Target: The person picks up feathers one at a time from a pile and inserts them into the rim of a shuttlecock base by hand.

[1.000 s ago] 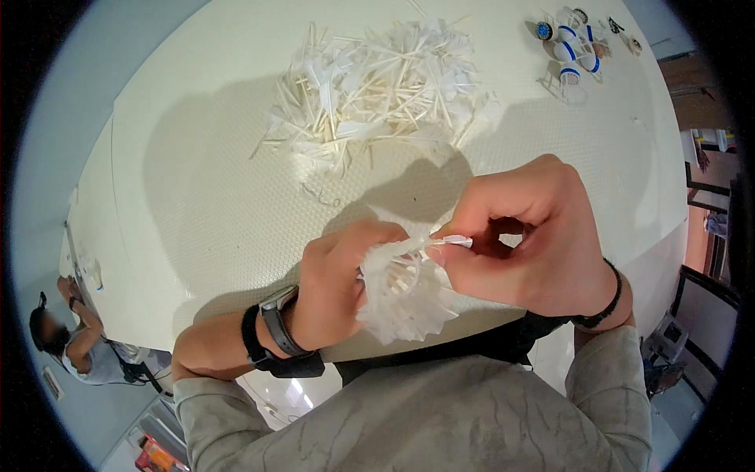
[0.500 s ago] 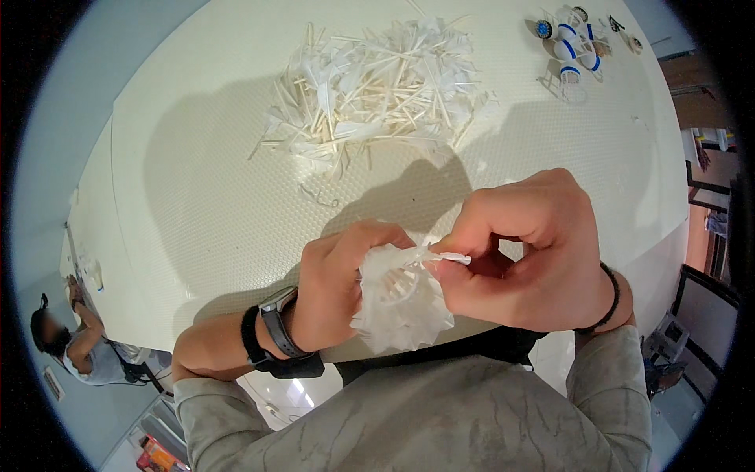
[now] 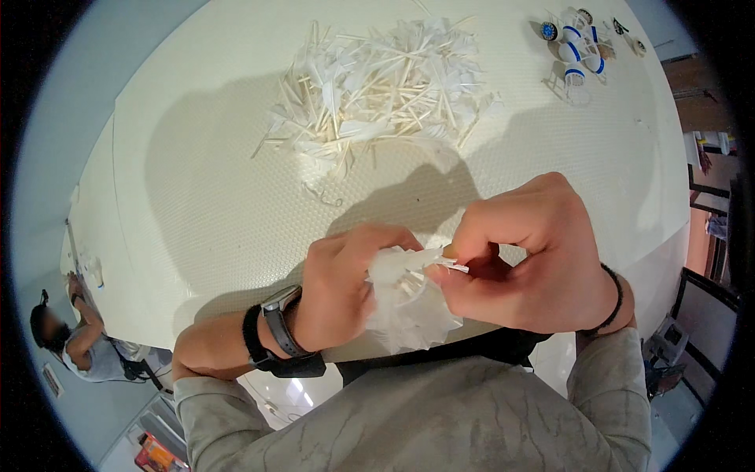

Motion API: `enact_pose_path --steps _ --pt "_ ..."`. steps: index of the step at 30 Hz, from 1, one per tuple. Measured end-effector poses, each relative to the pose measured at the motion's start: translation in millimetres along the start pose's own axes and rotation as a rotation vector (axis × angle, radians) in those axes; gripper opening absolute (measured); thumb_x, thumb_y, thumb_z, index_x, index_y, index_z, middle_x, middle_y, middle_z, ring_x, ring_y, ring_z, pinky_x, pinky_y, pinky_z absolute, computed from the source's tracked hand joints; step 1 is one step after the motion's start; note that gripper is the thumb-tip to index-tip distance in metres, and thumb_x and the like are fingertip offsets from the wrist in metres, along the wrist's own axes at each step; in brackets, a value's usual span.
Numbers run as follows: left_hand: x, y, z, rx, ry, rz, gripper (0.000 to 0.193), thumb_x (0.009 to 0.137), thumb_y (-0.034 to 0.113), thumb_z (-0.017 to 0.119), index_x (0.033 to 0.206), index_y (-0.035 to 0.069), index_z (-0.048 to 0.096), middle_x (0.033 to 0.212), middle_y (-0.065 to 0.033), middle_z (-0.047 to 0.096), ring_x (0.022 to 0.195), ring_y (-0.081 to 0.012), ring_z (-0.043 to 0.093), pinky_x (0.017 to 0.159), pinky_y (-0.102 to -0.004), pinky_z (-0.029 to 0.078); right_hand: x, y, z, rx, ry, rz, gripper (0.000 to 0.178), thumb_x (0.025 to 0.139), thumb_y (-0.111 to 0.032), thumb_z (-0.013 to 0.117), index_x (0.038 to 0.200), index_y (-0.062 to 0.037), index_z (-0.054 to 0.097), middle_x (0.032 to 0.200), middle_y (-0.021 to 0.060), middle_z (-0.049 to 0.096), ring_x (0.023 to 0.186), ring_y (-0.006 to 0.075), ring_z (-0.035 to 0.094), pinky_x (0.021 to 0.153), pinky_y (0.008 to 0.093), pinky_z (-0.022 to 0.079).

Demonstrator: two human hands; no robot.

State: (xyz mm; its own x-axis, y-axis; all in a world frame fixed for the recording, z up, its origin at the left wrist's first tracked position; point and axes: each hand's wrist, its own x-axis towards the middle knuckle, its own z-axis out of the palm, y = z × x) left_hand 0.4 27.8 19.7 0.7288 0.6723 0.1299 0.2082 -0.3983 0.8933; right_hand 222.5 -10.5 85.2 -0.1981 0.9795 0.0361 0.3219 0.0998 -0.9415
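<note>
A white feather shuttlecock (image 3: 413, 318), its feathers flaring in a ring, is held low over the near table edge. My left hand (image 3: 338, 275) curls round its left side, closed on it; the fingertips are partly behind the feathers. My right hand (image 3: 527, 259) is closed in a pinch at the shuttlecock's upper right rim. Between its thumb and forefinger is a white feather (image 3: 454, 266), its pale narrow ends sticking out to the right. The shuttlecock's base is out of sight beneath the feathers.
A heap of loose white feathers (image 3: 377, 86) lies on the textured white table (image 3: 236, 212). At the far right are several white cups with blue bands (image 3: 572, 53) and small round dark parts (image 3: 548, 31). Another person (image 3: 75, 338) sits at the left table edge.
The shuttlecock has tilted and shifted slightly right in my left hand. My right hand keeps its pinch at the rim, with the feather ends a little lower.
</note>
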Motion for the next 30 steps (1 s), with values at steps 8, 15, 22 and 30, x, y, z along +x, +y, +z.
enact_pose_path --steps 8,15,22,30 --pt "0.3 -0.7 -0.3 0.016 -0.02 0.002 0.039 0.073 0.001 0.069 0.111 0.005 0.061 0.096 -0.0127 0.07 0.079 -0.034 0.069 0.067 -0.0349 0.053 -1.4 0.8 0.2 -0.011 0.009 0.021 0.026 0.072 0.0 0.078 0.06 -0.0038 0.056 0.05 0.0009 0.054 0.043 0.0066 0.051 0.043 0.0224 0.035" --pt "-1.6 3.2 2.3 0.014 0.028 -0.075 0.039 0.076 0.001 0.069 0.114 0.003 0.06 0.096 -0.0148 0.07 0.08 -0.0353 0.069 0.07 -0.0345 0.054 4.1 -5.4 -9.7 0.119 0.009 0.094 0.014 0.074 0.0 0.076 0.073 -0.0045 0.063 0.068 0.0035 0.063 0.056 0.0057 0.053 0.049 0.0221 0.035" --pt "0.2 -1.8 5.1 0.031 0.082 -0.021 0.046 0.076 0.002 0.07 0.121 0.006 0.06 0.1 -0.0148 0.071 0.08 -0.0323 0.07 0.07 -0.0324 0.055 6.1 5.0 -3.1 -0.067 -0.076 0.008 0.023 0.066 0.0 0.075 0.088 -0.0055 0.07 0.09 0.0058 0.066 0.073 0.0145 0.058 0.06 0.0266 0.042" --pt "5.1 4.3 8.0 0.08 0.156 0.031 0.045 0.074 0.002 0.069 0.118 0.01 0.063 0.091 -0.0121 0.066 0.074 -0.0308 0.066 0.063 -0.0352 0.053 0.9 6.3 3.0 -0.315 -0.028 -0.166 0.035 0.056 0.0 0.077 0.09 -0.0063 0.073 0.089 0.0087 0.066 0.071 0.0224 0.064 0.06 0.0315 0.049"
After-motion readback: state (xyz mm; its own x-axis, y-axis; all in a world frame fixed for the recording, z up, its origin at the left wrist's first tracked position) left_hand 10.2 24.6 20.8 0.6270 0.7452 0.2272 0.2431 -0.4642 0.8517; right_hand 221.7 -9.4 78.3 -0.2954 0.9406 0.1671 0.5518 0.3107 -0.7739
